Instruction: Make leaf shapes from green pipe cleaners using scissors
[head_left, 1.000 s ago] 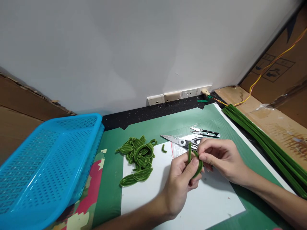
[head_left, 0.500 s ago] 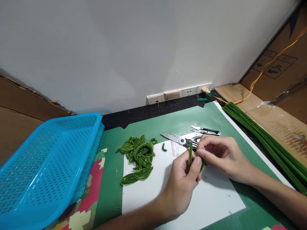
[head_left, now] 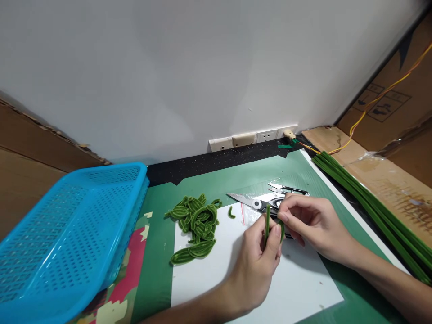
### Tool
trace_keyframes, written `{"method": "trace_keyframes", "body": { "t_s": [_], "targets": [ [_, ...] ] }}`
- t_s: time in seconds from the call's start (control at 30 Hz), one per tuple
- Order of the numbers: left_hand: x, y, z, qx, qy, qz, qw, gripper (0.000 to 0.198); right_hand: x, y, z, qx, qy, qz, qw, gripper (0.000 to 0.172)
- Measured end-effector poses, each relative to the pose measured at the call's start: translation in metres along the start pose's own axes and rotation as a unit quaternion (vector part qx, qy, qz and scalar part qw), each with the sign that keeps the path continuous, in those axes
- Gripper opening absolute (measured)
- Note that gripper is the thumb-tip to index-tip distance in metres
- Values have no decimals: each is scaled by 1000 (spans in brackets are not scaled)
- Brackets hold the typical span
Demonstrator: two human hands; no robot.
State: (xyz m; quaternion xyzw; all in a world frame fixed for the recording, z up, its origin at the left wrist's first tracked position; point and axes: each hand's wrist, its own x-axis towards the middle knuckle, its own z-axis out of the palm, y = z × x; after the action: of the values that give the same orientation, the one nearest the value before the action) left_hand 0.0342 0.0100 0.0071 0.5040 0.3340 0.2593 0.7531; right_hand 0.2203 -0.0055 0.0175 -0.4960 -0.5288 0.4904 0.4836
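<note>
My left hand (head_left: 259, 261) pinches a green pipe cleaner (head_left: 267, 220), one end of which sticks up past the fingers. Close on its right, my right hand (head_left: 313, 225) has thumb and forefinger closed on another part of the pipe cleaner; most of it is hidden in the fingers. Left of my hands lies a pile of leaf shapes (head_left: 199, 218) bent from green pipe cleaner, with a short loose piece (head_left: 231, 212) beside it. Scissors (head_left: 251, 201) lie behind my hands, partly covered by them, and small thread snips (head_left: 292, 189) rest farther back.
A blue plastic basket (head_left: 143, 180) stands at the left. White paper (head_left: 209, 288) lies on the green mat (head_left: 155, 252). A bundle of long green pipe cleaners (head_left: 367, 207) runs along the right, by cardboard (head_left: 398, 175). Wall sockets (head_left: 266, 136) and a yellow cable (head_left: 354, 128) are at the back.
My right fingers have shifted slightly, and a little more of the pipe cleaner shows between my hands. The view has moved a little; the things on the mat lie as before.
</note>
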Motion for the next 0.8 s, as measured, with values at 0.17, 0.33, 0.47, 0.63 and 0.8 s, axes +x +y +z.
{"method": "trace_keyframes", "body": {
  "t_s": [0.17,0.33,0.47,0.63,0.8],
  "targets": [
    [3,-3,2,-48,11,1,999,39,2,-3,-2,3,-6,-11,1000,19],
    [5,-6,4,-53,79,30,995,40,-1,-3,-1,-20,-26,7,999,18],
    [5,-4,7,-31,101,12,994,42,-2,-2,3,-67,-10,-2,998,15],
    [3,-1,5,-33,75,-4,997,46,0,-5,4,-132,28,-58,989,8],
    [4,-2,1,-23,30,3,999,44,2,-5,2,-110,51,-49,991,11]
  ]
}}
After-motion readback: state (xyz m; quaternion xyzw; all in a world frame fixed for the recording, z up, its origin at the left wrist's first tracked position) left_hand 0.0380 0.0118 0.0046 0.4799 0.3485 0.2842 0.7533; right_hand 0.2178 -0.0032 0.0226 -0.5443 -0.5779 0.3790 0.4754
